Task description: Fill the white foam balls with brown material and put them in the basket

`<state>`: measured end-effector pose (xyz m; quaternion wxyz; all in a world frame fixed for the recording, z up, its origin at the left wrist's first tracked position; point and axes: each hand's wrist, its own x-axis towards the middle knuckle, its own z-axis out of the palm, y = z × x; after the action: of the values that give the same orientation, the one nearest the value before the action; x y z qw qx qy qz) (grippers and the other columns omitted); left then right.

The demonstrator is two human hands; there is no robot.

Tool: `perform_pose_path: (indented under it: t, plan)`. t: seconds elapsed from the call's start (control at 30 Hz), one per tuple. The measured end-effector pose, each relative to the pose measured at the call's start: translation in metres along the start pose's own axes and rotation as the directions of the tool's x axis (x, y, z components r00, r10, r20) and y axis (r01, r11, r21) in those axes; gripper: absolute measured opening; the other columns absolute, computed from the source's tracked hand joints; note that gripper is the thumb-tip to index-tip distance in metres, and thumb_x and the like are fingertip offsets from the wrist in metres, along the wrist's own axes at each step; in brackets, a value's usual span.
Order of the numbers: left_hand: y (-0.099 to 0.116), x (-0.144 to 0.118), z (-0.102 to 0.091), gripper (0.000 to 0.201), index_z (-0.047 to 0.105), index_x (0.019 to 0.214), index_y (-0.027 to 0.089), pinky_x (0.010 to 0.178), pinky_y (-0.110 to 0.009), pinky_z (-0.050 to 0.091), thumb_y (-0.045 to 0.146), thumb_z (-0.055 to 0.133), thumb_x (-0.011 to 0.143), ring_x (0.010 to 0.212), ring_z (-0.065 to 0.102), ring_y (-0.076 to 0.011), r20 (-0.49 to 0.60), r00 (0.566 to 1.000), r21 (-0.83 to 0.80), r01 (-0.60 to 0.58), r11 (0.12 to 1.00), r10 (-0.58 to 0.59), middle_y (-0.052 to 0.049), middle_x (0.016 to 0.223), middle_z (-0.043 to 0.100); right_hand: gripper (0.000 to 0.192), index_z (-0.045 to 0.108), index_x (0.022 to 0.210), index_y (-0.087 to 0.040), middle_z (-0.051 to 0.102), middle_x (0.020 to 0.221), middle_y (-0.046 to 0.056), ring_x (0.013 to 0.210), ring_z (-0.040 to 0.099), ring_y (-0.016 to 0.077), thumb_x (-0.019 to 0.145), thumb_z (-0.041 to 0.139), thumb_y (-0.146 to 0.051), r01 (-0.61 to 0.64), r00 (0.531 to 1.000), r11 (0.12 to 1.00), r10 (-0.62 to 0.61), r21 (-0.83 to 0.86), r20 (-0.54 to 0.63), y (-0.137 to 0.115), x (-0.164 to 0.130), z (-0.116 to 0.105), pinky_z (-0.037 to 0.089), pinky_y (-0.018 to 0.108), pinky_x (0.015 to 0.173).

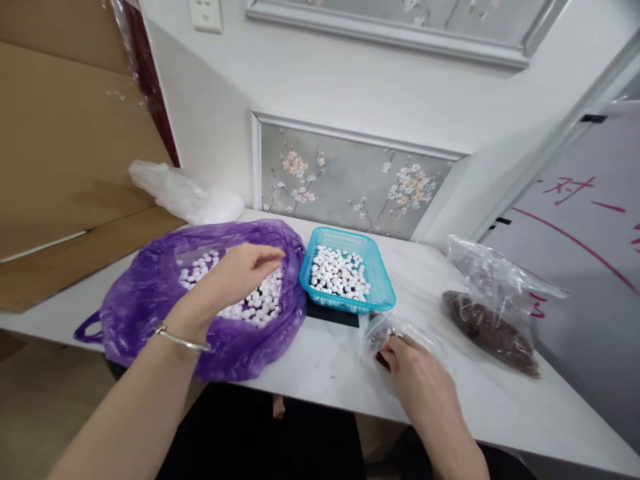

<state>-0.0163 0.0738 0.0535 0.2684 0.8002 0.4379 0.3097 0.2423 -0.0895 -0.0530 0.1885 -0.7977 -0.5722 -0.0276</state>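
Note:
My left hand (245, 270), a bangle (181, 339) on its wrist, hovers over an opened purple plastic bag (150, 280). Its fingers are stretched out, thumb slightly apart, and nothing shows in them. Small white balls (260, 303) lie inside that bag. Beside it, a blue plastic basket (380, 280) holds more white balls (340, 270) with a few brown specks among them. My right hand (413, 360) reaches into a small clear plastic bag (375, 333) with dark brown contents. Its fingers are pinched together, and whatever is between them is hidden.
A clear bag of brown material (493, 327) leans at the right near a whiteboard (590, 233) with red writing. White plastic wrap (190, 197) lies at the back left, next to a large cardboard box (70, 140). A dark flat piece (333, 315) sits under the basket on the white table (320, 373).

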Motion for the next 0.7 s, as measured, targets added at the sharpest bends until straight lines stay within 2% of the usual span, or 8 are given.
perform_pose_path:
  t: [0.07,0.1,0.2,0.3,0.4,0.53,0.7]
  plan:
    - [-0.017,-0.007,-0.002,0.028,0.079,0.099,0.024,0.084,-0.031,0.047,0.029,0.055,0.085,0.095,0.070,-0.0279,0.093,0.995,0.259,-0.049,0.965,0.025,-0.004,0.102,0.079,0.023,0.059,0.065,-0.023,0.066,0.073,0.004,0.060,0.059,0.0204,0.087,0.052,-0.020,-0.019,1.000,1.000,0.019,0.011,-0.009,0.000,0.000,-0.001,0.024,0.028,0.049]
    - [-0.025,-0.010,0.000,0.029,0.079,0.097,0.024,0.083,-0.031,0.047,0.026,0.053,0.084,0.092,0.070,-0.0277,0.119,0.993,0.316,-0.058,0.947,0.021,-0.006,0.099,0.079,0.023,0.059,0.066,-0.023,0.065,0.074,0.004,0.060,0.058,0.0202,0.087,0.051,-0.020,-0.026,1.000,0.999,0.026,0.019,-0.016,0.000,0.000,-0.001,0.025,0.028,0.049]
    - [-0.039,-0.016,0.015,0.027,0.079,0.087,0.023,0.082,-0.032,0.047,0.016,0.053,0.080,0.088,0.069,-0.0277,0.151,0.988,0.361,-0.064,0.930,0.009,-0.009,0.088,0.078,0.026,0.062,0.068,-0.022,0.064,0.078,0.005,0.057,0.056,0.0182,0.089,0.046,-0.021,-0.031,0.999,0.998,0.033,0.051,-0.037,0.002,0.000,0.002,0.029,0.028,0.049]
    - [-0.042,-0.020,0.029,0.025,0.075,0.075,0.022,0.079,-0.032,0.046,0.010,0.054,0.076,0.082,0.067,-0.0262,0.182,0.983,0.379,-0.079,0.922,0.009,-0.010,0.080,0.074,0.029,0.067,0.073,-0.022,0.063,0.080,0.007,0.056,0.056,0.0182,0.089,0.043,-0.026,-0.029,0.998,0.995,0.035,0.101,-0.059,0.010,0.000,0.004,0.034,0.029,0.049]
    - [-0.045,-0.023,0.036,0.024,0.071,0.069,0.019,0.078,-0.033,0.046,0.005,0.053,0.075,0.078,0.065,-0.0249,0.176,0.984,0.377,-0.071,0.923,0.004,-0.010,0.079,0.069,0.029,0.070,0.078,-0.022,0.065,0.084,0.009,0.063,0.061,0.0211,0.088,0.043,-0.030,-0.028,0.996,0.985,0.041,0.167,-0.074,0.019,0.001,0.004,0.040,0.030,0.052]
    - [-0.054,-0.022,0.036,0.023,0.071,0.073,0.019,0.084,-0.035,0.046,0.004,0.054,0.076,0.083,0.065,-0.0248,0.131,0.991,0.299,-0.045,0.953,0.006,-0.009,0.080,0.070,0.029,0.070,0.081,-0.023,0.069,0.094,0.011,0.073,0.065,0.0244,0.085,0.045,-0.037,-0.045,0.992,0.961,0.074,0.275,-0.099,0.020,0.000,-0.002,0.047,0.034,0.060]
    - [-0.044,-0.027,0.032,0.018,0.074,0.088,0.017,0.093,-0.042,0.046,0.015,0.056,0.083,0.092,0.066,-0.0279,-0.005,1.000,0.080,0.014,0.997,-0.014,-0.011,0.095,0.075,0.032,0.069,0.081,-0.021,0.070,0.072,0.008,0.059,0.065,0.0235,0.083,0.047,-0.044,-0.117,0.975,0.896,0.186,0.427,-0.123,0.012,-0.005,-0.010,0.050,0.038,0.063]
